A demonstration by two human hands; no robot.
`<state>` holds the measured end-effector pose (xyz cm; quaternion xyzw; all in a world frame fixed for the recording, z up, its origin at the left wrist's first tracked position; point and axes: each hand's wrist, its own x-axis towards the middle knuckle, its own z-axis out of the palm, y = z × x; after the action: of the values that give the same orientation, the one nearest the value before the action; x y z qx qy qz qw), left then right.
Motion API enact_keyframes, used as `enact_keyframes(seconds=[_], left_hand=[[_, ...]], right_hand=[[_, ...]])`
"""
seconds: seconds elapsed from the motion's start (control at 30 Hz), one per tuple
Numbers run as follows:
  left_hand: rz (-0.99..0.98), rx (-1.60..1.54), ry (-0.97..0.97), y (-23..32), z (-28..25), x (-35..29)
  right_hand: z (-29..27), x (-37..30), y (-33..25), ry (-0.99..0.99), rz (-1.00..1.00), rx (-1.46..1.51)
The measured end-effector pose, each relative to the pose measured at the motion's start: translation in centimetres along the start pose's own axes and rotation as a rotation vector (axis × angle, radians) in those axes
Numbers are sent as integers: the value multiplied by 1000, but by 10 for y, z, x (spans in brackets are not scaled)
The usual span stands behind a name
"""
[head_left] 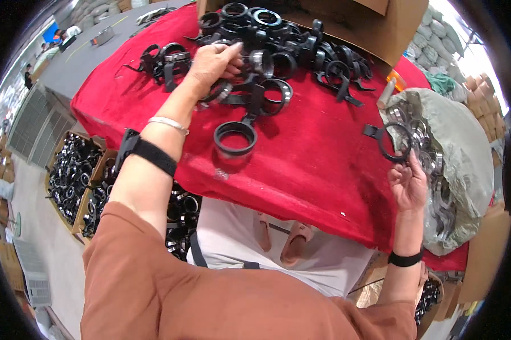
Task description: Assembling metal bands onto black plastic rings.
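Note:
My right hand pinches the lower edge of a black ring with a side tab, held up at the table's right side. Beside it, silver rings lie in an open pale plastic bag. My left hand reaches to the near edge of a heap of black ring parts. Its fingers are curled, and whatever they hold is hidden. Touching or just beside them is a ring with a silver band. Nearer to me, a black ring with a clear lower rim rests on the red cloth.
Behind the heap stands an open cardboard box. More black parts lie at the cloth's left and right. An orange object is near the bag. On the floor at left, a box holds many black rings.

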<state>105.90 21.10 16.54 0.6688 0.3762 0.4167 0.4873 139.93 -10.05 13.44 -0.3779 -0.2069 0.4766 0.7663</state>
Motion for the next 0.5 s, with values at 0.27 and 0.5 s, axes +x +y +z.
enact_keyframes(seconds=[0.27,0.5], left_hand=[[762,414,175,6,10,-90],[615,1226,22,-43,15,-106]], right_hand=[[7,-19,17,25,32,32],[18,-27,27,-3,98,96]])
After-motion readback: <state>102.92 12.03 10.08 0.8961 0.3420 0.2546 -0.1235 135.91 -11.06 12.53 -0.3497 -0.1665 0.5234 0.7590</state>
